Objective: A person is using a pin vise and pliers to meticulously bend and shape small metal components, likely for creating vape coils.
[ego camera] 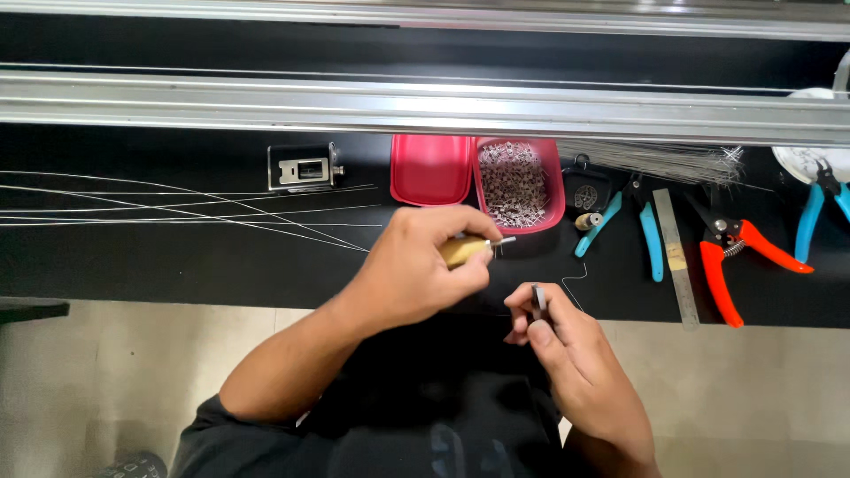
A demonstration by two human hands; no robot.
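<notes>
1. Your left hand [423, 265] is closed around a wooden-handled tool [467, 249], its metal tip pointing right.
2. Your right hand [558, 341] pinches a small grey piece [537, 298] just below-right of that tip.
3. You seem mid-assembly; next, bring tip and piece together steadily.
4. The red tray [521, 186] lies just beyond your left hand's knuckles.

Your left hand [416, 265] grips a wooden-handled tool [467, 249] near the bench's [221, 265] front edge; your right hand [567, 341] pinches a small grey piece [537, 296].
</notes>
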